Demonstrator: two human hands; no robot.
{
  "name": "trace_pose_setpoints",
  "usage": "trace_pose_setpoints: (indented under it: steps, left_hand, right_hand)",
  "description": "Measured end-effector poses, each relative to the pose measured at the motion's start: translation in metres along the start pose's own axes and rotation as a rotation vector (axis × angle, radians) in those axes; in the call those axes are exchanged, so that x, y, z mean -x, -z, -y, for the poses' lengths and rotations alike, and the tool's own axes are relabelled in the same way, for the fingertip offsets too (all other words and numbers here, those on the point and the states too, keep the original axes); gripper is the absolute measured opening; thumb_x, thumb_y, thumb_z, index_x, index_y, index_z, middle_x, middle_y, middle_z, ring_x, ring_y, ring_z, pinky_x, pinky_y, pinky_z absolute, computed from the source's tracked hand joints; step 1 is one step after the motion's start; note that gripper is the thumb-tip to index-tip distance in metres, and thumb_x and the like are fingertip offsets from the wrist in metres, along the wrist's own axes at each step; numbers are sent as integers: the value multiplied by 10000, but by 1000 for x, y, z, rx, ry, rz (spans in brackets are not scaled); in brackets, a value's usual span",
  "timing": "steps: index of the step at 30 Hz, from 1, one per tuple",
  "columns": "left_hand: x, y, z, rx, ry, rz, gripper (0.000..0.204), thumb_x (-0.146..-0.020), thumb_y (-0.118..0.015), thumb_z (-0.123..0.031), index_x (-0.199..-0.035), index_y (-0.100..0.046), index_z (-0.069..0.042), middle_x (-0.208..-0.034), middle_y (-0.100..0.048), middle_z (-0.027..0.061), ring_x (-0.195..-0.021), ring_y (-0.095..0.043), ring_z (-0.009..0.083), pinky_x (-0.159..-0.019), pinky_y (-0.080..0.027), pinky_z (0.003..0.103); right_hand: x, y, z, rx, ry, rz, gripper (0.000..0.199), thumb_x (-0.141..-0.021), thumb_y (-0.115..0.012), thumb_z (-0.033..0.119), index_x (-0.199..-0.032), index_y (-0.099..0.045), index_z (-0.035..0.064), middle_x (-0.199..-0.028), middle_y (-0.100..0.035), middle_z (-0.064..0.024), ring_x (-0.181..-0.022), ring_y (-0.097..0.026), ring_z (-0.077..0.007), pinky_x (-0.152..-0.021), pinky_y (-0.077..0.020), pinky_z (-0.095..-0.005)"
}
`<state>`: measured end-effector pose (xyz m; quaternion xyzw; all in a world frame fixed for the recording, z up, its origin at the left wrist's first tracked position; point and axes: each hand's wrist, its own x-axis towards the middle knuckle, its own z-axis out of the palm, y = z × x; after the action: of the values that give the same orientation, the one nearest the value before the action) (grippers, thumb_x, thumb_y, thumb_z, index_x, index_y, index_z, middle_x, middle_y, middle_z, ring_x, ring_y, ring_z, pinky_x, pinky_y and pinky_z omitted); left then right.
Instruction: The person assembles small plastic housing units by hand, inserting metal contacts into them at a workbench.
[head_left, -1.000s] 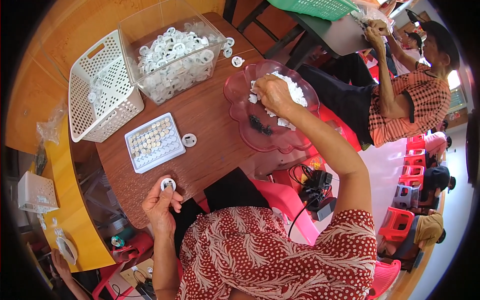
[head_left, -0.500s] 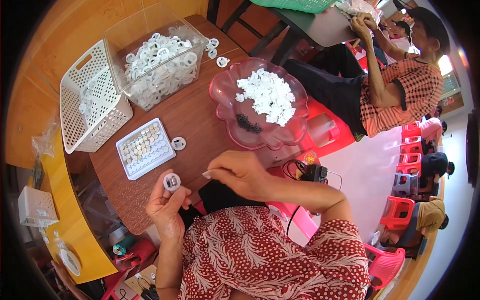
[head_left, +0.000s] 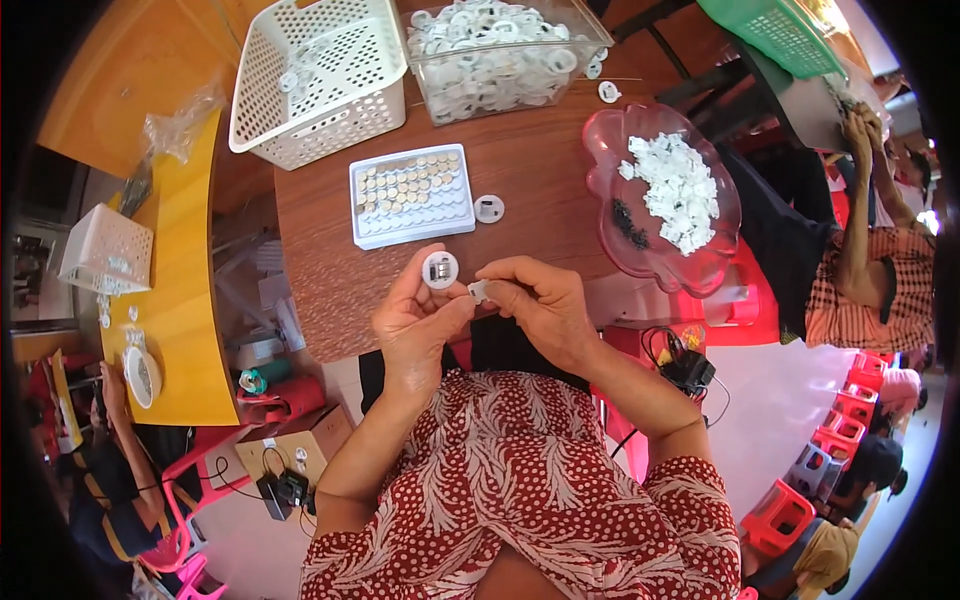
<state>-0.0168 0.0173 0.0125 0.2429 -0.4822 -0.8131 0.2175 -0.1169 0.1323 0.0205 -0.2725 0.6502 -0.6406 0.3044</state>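
**Brown worktable, small-parts bench: both hands at the near edge**

Item: round white disc (head_left: 440,269) with a dark centre, clamped between thumb and fingertips of the left hand (head_left: 415,325), face up. Just right of it, touching or nearly so: small white piece (head_left: 479,291), pinched by the right hand (head_left: 540,305). Beyond: compartment tray of round cells (head_left: 411,195), loose disc (head_left: 488,208), pink bowl (head_left: 610,165), white basket (head_left: 315,80).

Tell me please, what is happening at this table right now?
A person at a brown table holds a small round white part in the left hand and pinches a small white piece in the right hand, close beside it. Ahead lie a white tray of small discs, a pink bowl of white pieces, a clear box of white rings and a white basket.
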Motion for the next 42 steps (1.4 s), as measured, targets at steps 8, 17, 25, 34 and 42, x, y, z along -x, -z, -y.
trace_pose_setpoints:
  steps: [8, 17, 25, 34, 42]
  left_hand:
    - [0, 9, -1, -17, 31, -93, 501, -755, -616, 99, -1234, -480, 40, -791, -605, 42, -607, -519, 50, -486, -401, 165]
    - [-2, 9, -8, 93, 171, -124, 454, -737, -615, 103, -1178, -524, 40, -763, -615, 56, -545, -518, 78, -471, -410, 192]
    - [0, 16, -11, 139, 210, -1, 377, -843, -541, 1, -1216, -506, 39, -823, -643, 122, -599, -581, 115, -508, -446, 207]
    - [4, 19, -3, 25, 200, 19, 385, -849, -490, 28, -1233, -494, 41, -829, -639, 127, -621, -588, 125, -523, -452, 208]
    - [5, 21, -5, 30, 221, 35, 385, -848, -496, 36, -1233, -493, 39, -830, -636, 121, -627, -589, 124, -524, -453, 206]
  right_hand:
    - [1, -5, -8, -29, -92, 26, 175, -881, -580, 72, -1043, -616, 17, -809, -601, 10, -699, -517, -30, -553, -423, -187]
    - [-1, -6, -17, 851, 876, -42, 295, -679, -654, -5, -970, -623, 37, -866, -582, -88, -699, -547, -252, -591, -462, -330]
    - [-11, -3, -8, 694, 748, -83, 154, -744, -646, 29, -894, -617, 13, -806, -576, -58, -708, -562, -197, -594, -441, -274]
    - [-14, -17, -7, -177, -21, -47, 72, -839, -614, 14, -903, -635, -12, -856, -606, -11, -779, -561, -65, -692, -459, -197]
    - [-20, -18, -10, -187, -82, -37, 75, -816, -635, 46, -860, -636, -15, -798, -562, -25, -699, -543, -71, -599, -446, -216]
